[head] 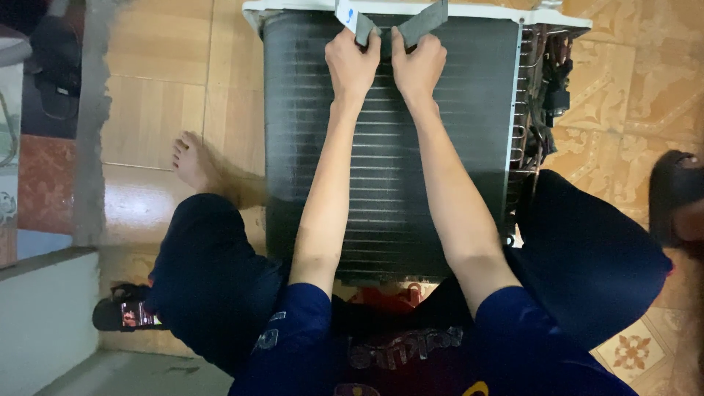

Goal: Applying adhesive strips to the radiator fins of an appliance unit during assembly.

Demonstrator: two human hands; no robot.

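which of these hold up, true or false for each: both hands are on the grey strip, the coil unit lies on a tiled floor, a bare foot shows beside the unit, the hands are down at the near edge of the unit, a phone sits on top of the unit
1. Both the left hand and the right hand grip the grey strip. True.
2. The coil unit lies on a tiled floor. True.
3. A bare foot shows beside the unit. True.
4. The hands are at the near edge of the unit. False: they are at its far edge, arms stretched out.
5. A phone sits on top of the unit. False: it lies on the floor beside the person's leg.
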